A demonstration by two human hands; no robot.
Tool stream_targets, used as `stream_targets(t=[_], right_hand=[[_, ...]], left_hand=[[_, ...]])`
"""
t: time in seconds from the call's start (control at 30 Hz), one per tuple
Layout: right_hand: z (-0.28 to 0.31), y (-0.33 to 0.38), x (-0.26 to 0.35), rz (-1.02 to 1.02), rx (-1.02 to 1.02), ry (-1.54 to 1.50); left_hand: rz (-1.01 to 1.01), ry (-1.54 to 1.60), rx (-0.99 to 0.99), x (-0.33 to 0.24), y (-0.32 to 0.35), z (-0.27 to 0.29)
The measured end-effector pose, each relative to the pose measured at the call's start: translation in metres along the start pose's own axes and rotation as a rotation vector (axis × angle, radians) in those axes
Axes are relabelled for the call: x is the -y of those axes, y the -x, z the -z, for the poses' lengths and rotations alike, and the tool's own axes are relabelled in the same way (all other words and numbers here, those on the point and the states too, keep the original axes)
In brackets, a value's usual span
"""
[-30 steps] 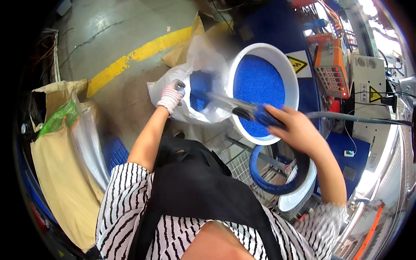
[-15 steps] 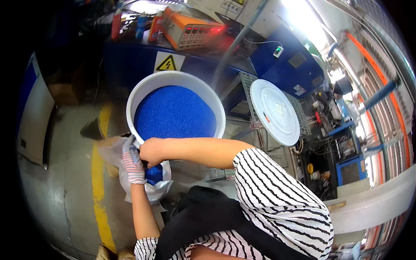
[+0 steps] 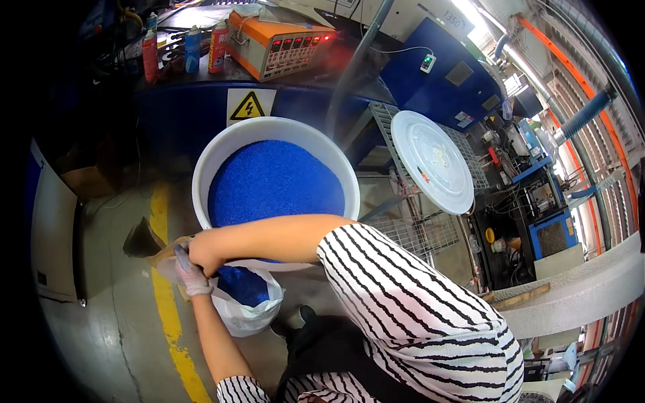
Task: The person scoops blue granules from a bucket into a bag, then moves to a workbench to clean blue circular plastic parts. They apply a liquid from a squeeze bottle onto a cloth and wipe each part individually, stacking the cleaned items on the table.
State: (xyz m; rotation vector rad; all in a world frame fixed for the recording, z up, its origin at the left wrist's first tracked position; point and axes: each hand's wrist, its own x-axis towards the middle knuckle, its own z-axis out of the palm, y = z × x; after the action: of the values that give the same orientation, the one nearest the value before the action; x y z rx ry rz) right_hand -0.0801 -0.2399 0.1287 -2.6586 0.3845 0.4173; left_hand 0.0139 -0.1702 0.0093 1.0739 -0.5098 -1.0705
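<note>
A large round white tub point(image 3: 203, 168) holds a broad bed of blue granules point(image 3: 275, 181). Against its near left side stands a white plastic bag point(image 3: 252, 319), its mouth spread, with more blue granules point(image 3: 243, 285) inside. My left hand point(image 3: 191, 274), in a thin pale glove, is closed on the bag's left edge. My right hand point(image 3: 205, 251), bare, is curled at the same edge just above the left one, its arm crossing the tub's near rim. Its fingertips are mostly hidden. Brown paper point(image 3: 171, 252) and clear film stick out leftward beside both hands.
A white round lid point(image 3: 433, 161) leans on a wire rack point(image 3: 420, 228) to the right. Behind the tub, a bench carries an orange control box point(image 3: 275, 47) and several spray cans point(image 3: 218, 47). A yellow floor line point(image 3: 163, 295) runs at left, with a grey cabinet point(image 3: 57, 235) beyond.
Both hands have moved left and slightly down, away from the tub's rim. The bag's mouth and the blue granules in it show more fully. The whole view has shifted a little.
</note>
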Motion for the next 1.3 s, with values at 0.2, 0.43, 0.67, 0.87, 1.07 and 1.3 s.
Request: stream_targets(t=[0.2, 0.43, 0.67, 0.87, 1.07, 1.3], right_hand=[[-0.081, 0.053, 0.036, 0.021, 0.031, -0.025], [-0.096, -0.001, -0.039, -0.162, -0.033, -0.079], [-0.068, 0.065, -0.029, -0.128, -0.230, -0.061], [0.002, 0.295, -0.219, -0.356, -0.459, -0.114], [0.048, 0.569, -0.501, -1.431, -0.816, 0.100], [0.164, 0.666, -0.619, -1.747, -0.655, 0.313]], left_hand=[[-0.340, -0.294, -0.088, 0.064, 0.088, 0.015], [-0.083, -0.153, -0.015, 0.104, -0.007, 0.027], [0.173, -0.127, 0.008, 0.074, -0.003, 0.019], [-0.116, -0.467, -0.339, 0.042, 0.086, 0.052], [0.254, -0.884, -0.481, 0.134, 0.077, -0.087], [0.420, -0.961, -0.331, 0.168, 0.035, -0.209]])
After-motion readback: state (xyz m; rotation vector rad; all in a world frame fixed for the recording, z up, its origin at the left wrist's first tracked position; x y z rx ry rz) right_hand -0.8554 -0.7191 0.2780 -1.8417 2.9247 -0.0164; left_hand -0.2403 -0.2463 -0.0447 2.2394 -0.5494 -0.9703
